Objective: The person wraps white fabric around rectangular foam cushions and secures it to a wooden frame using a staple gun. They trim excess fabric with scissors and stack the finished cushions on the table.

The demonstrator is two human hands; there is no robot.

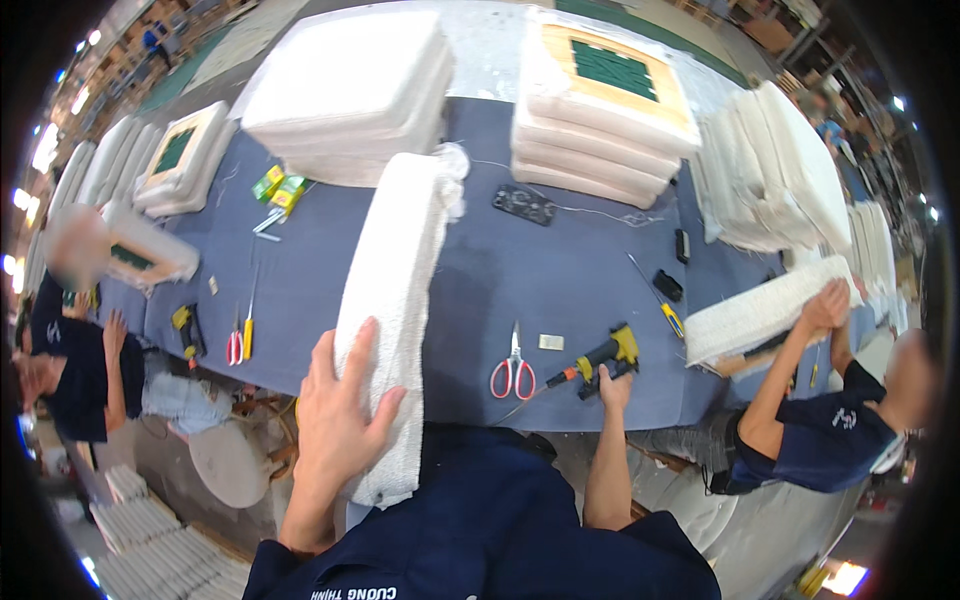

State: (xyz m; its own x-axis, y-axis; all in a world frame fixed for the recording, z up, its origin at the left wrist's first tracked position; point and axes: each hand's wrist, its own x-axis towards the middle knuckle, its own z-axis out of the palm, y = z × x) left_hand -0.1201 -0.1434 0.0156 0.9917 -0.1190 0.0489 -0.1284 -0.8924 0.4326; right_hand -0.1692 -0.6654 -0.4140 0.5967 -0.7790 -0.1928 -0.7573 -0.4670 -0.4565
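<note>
A long white fabric-covered cushion (390,270) lies in front of me, its near end reaching past the table's front edge. My left hand (345,405) rests on its near part, fingers spread and thumb apart. A ragged strip of fabric runs along the cushion's right side. On the right, my right hand (614,386) is closed on a yellow and black staple gun (622,346) at the table's front edge; part of the grip is hidden. Red-handled scissors (514,368) and a small pale block (551,342) lie left of the gun.
Stacked white cushions (345,90) and another stack (600,150) stand at the back of the blue-grey table (500,270). A phone (523,204), green-yellow boxes (282,190) and a yellow-handled screwdriver (672,320) lie there. Co-workers sit left (85,370) and right (820,420), the right one handling a cushion.
</note>
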